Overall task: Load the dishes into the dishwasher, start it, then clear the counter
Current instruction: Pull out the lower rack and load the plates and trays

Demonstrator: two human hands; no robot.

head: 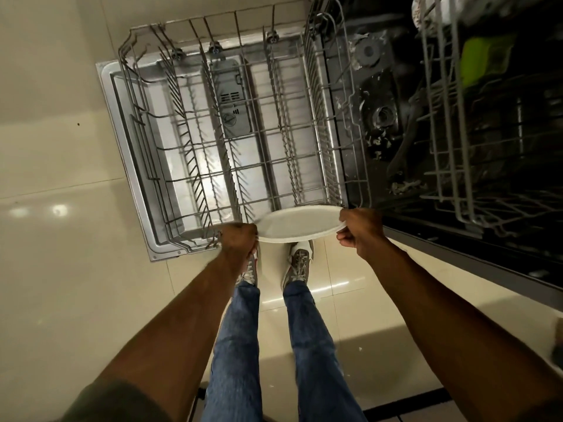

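A white plate point(297, 223) hangs level over the near edge of the pulled-out lower rack point(231, 117) of the dishwasher. My left hand point(239, 242) grips the plate's left rim and my right hand point(361, 228) pinches its right rim. The wire rack sits on the lowered dishwasher door point(122, 141) and holds no dishes that I can see. To the right the dark dishwasher tub point(384, 117) stands open, with food scraps on its floor.
The upper rack point(451, 111) juts out at the right with a green item point(481, 59) in it. A pale counter edge point(487, 303) runs along the right. My feet stand on glossy cream floor tiles point(61, 269) just before the door.
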